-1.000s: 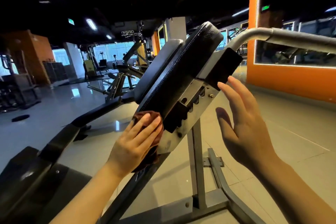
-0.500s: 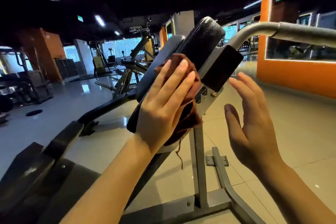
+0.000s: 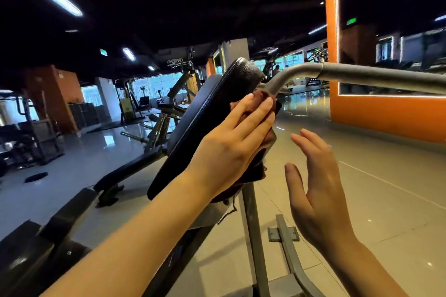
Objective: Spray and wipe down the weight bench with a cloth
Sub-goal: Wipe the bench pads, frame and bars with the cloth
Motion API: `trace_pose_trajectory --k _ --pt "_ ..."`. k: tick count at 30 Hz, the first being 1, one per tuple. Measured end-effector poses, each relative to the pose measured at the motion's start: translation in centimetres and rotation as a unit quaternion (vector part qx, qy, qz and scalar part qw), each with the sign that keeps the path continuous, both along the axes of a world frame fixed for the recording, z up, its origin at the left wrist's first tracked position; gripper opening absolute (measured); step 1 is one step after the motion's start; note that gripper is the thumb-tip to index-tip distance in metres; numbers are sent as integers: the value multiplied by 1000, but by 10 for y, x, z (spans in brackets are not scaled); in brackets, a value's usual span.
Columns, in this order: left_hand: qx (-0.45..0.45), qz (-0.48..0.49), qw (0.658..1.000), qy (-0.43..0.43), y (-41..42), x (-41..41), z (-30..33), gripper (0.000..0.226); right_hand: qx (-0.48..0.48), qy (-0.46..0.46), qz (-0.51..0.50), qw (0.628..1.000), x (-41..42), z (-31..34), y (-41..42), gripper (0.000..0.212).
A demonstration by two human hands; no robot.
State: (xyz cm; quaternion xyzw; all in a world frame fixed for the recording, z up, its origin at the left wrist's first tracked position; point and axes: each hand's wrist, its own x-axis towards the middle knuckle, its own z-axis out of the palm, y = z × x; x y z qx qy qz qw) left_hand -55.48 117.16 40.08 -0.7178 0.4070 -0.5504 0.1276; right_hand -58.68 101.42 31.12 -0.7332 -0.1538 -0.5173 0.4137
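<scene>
We see the left hand [image 3: 231,152], fingers [image 3: 255,116] straight, pressing the brown cloth [image 3: 259,166] flat against the side of the bench [image 3: 210,113] pad, near its top. The right hand [image 3: 316,190] hovers beside it, fingers relaxed, holding nothing.

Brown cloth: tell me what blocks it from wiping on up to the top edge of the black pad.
Nothing visible blocks it. The left hand presses the brown cloth flat against the black padded bench back, with bare pad above; the grey metal handlebar passes beside it.
</scene>
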Motion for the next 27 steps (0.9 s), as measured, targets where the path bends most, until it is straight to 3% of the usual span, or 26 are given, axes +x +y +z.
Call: trace_pose_trajectory --k 7,16,21,27 --pt "-171 -122 966 152 -27 10 5 45 -25 -18 11 999 7 30 3 52" --pt "-151 -135 977 61 27 20 -45 34 -151 -14 -43 987 15 43 -2 53" --pt "-180 -48 982 16 79 28 -71 38 -157 3 -57 986 15 38 0 58" --pt "-78 49 996 -21 88 34 -87 36 -133 6 -59 989 15 18 14 58"
